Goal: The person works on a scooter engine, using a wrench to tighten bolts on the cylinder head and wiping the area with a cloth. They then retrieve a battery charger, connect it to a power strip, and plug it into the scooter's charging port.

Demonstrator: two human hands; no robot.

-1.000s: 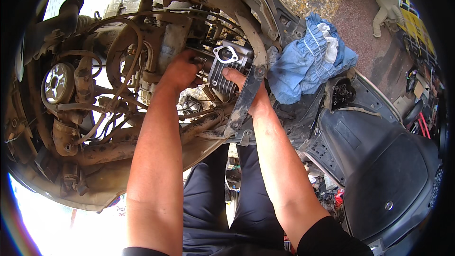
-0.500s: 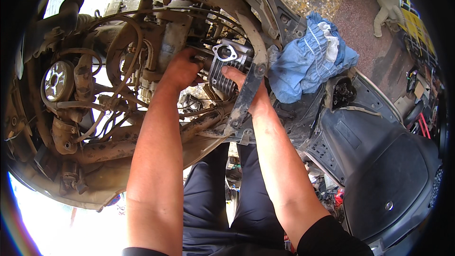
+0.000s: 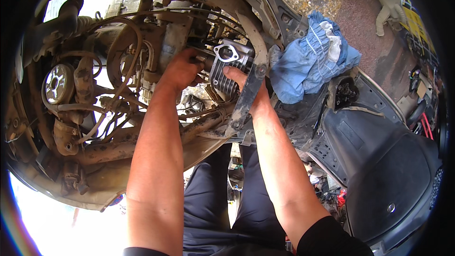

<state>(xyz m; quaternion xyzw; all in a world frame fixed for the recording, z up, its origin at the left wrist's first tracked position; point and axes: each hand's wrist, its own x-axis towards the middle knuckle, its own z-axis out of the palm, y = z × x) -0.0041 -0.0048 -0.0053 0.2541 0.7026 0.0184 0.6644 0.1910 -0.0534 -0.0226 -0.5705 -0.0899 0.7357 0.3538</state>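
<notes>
both hands unchanged from a second ago: left hand and right hand still gripping the finned engine cylinder inside the muddy scooter frame; blue rag beside. cylinder not shifted yet.

The one view comes from a fisheye camera on the person's head, looking down and forward, close to the work. Both forearms enter from six o'clock and meet just above centre, the left hand and right hand at the engine cylinder. Straight frame tubes bend toward the rim; a blue rag sits at two o'clock.
</notes>
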